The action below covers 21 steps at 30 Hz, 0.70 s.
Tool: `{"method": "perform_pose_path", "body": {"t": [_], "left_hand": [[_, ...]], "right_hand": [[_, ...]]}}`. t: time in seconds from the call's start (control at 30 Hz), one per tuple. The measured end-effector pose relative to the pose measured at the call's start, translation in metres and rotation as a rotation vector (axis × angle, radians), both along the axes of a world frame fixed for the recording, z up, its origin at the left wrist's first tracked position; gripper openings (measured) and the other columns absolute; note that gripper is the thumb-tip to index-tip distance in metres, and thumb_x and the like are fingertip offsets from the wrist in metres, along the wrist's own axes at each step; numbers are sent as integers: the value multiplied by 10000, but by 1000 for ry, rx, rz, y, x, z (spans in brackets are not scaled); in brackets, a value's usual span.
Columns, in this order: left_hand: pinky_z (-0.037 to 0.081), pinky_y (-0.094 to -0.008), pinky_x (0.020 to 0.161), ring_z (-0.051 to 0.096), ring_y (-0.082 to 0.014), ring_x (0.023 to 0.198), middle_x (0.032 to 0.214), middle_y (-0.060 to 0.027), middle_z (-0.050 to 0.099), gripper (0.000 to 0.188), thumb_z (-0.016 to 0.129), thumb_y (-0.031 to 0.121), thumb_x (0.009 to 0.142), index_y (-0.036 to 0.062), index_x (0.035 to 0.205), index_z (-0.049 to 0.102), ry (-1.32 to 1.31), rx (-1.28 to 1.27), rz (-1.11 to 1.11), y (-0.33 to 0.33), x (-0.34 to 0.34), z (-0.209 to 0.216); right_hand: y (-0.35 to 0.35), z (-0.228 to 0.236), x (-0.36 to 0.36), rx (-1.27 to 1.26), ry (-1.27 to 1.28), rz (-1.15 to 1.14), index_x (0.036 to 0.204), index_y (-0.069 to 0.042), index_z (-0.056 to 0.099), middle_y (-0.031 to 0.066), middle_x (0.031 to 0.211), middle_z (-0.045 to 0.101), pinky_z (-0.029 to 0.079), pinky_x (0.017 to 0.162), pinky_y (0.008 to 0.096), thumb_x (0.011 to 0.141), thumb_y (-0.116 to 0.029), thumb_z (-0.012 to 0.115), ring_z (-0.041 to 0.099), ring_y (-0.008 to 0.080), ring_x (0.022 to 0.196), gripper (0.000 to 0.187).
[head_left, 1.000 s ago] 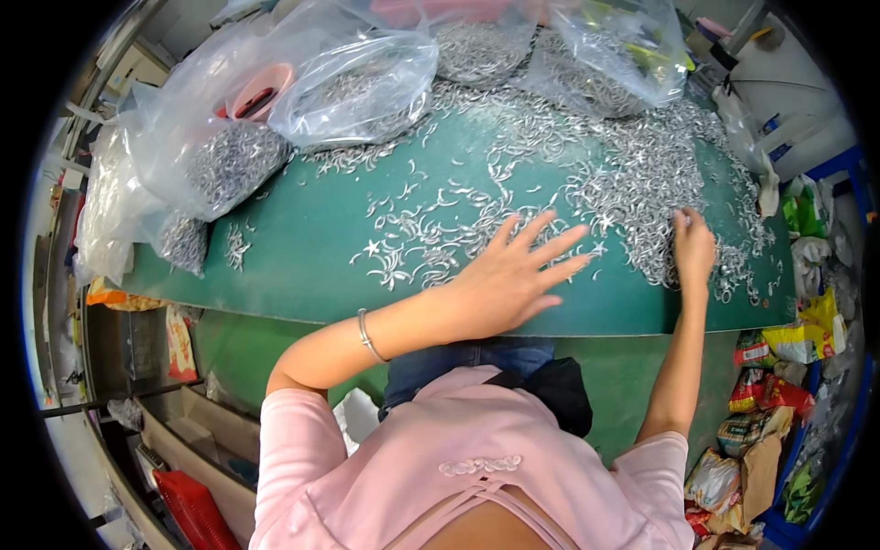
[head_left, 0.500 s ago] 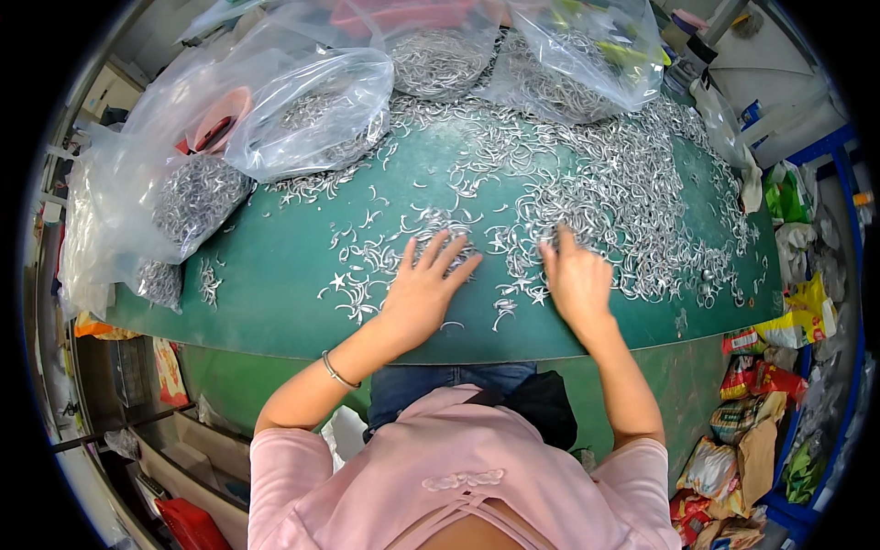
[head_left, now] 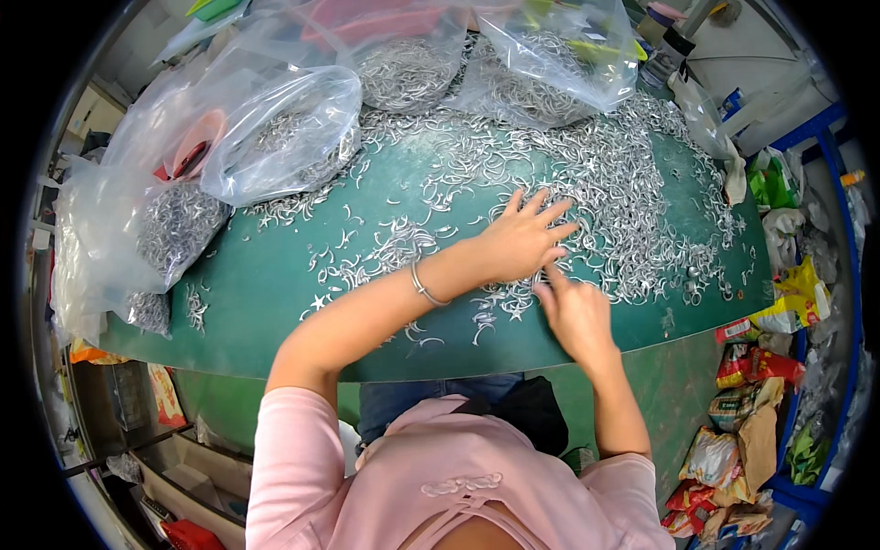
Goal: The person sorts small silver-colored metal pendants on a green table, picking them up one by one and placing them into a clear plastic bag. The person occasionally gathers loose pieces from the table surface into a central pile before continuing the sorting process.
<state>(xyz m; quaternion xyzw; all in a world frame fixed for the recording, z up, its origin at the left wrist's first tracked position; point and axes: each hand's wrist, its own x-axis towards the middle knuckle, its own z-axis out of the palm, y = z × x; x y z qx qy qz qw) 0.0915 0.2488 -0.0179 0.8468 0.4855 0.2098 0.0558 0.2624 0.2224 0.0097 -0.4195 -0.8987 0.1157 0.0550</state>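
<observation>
My left grip [head_left: 524,240] is palm down with the fingers spread, reaching across me to the near left edge of the main heap of silver pieces [head_left: 632,206]; nothing is clasped in it. My right grip [head_left: 581,316] sits just below, forefinger stretched forward and thumb near it, its tip close to my left thumb. Whether a piece is pinched there I can't make out, since the fingertips are partly hidden.

Half a second ago my left was over the looser scatter [head_left: 403,246] to the left, with a clear gap between my two hands. Now it has swung rightward beside the other, and that scatter lies uncovered. To my judgement this brings both hands to one spot, where the stray pieces meet the heap, and leaves the left patch unattended.

The pieces are mostly small crescents, with a few stars, such as one star [head_left: 318,302] at the scatter's near left end. They lie over the middle and right of the green desk [head_left: 247,321]. Farther out, along the far side, stand clear bags holding more of them: one rounded bag [head_left: 284,137], another behind it [head_left: 412,69], and a dark-filled bag [head_left: 183,229] at the left. A pink bowl [head_left: 198,136] shows among the plastic.
</observation>
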Motion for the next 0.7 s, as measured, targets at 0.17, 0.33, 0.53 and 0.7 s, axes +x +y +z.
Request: {"method": "perform_pose_path", "body": {"t": [0.17,0.33,0.53,0.7], "left_hand": [[326,-500,1051,311,-350,1332,1385,-120,408,412,566,101,827,94,1237,522,59,-44,-5,-27,-28,-4],[308,-489,1073,302,-340,1340,1368,-107,422,499,575,-7,743,84,1231,523,165,-135,174,-80,-66,13],[283,-535,1077,334,-352,1318,1400,-76,410,631,528,-120,682,115,1268,523,157,-218,417,-121,-77,30],[302,-520,1066,377,-382,1278,1398,-125,403,592,502,-120,730,119,1271,526,37,-178,602,-143,-77,32]], "right_hand": [[-2,-9,17,-75,394,100,1112,-80,617,155,580,600,474,501,428,851,-234,636,617,336,539,304],[37,5,26,89,210,-398,1018,-70,620,148,590,602,452,514,431,860,-224,640,612,341,565,222],[53,-11,26,170,104,-354,896,-74,596,170,607,608,460,531,459,853,-223,637,615,363,584,160],[65,-9,44,228,158,-513,928,-80,603,96,531,548,408,484,421,846,-199,648,551,304,489,152]]}}
